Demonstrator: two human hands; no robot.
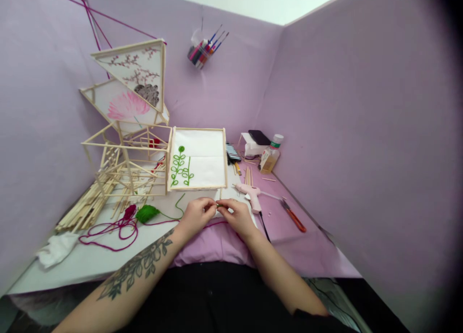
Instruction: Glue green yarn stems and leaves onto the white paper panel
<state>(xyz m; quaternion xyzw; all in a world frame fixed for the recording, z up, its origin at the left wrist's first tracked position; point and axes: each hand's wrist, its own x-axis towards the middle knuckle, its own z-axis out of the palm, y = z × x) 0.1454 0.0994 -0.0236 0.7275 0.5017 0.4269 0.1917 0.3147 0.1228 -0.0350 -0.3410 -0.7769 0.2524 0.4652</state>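
Observation:
My left hand point(198, 216) and my right hand point(237, 216) meet fingertip to fingertip above the table's front edge, both closed in a pinch. Between them shows a tiny green bit of yarn point(219, 206), mostly covered by the fingers. Just beyond stands a wood-framed white panel point(208, 145) with green yarn leaves and a round green flower stuck to it. Left of my left hand lies a ball of green yarn point(147, 214), its loose strand curling toward my wrist. Magenta yarn point(108, 246) loops across the table and passes under my hands.
On the right lie a pink glue gun point(252, 194), orange-handled pliers point(294, 218) and a glue bottle point(270, 154). Bundled wooden sticks point(85, 202), a stick frame point(132, 149) and a crumpled white cloth point(58, 248) are at left. Painted panels point(144, 72) hang above; purple walls enclose the table.

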